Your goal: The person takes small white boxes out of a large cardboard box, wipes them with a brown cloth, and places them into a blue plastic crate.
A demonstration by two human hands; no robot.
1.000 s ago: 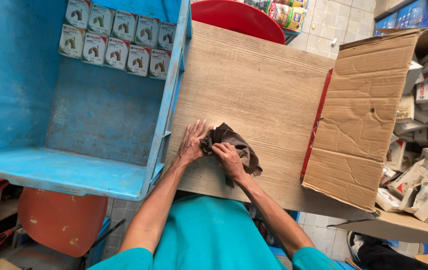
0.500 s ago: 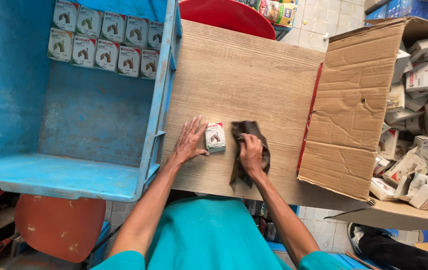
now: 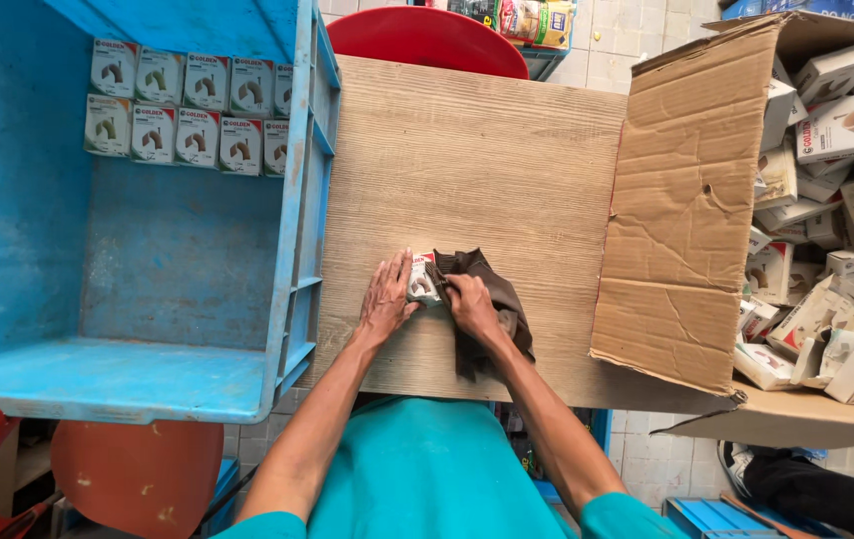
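We find the left hand lying flat and open, pinning the small white box to the wooden table so the right hand, closed on the brown cloth, can press against it.

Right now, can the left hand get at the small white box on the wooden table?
Probably yes. The left hand already lies against the small white box; the brown cloth under the right hand covers only the box's other side.
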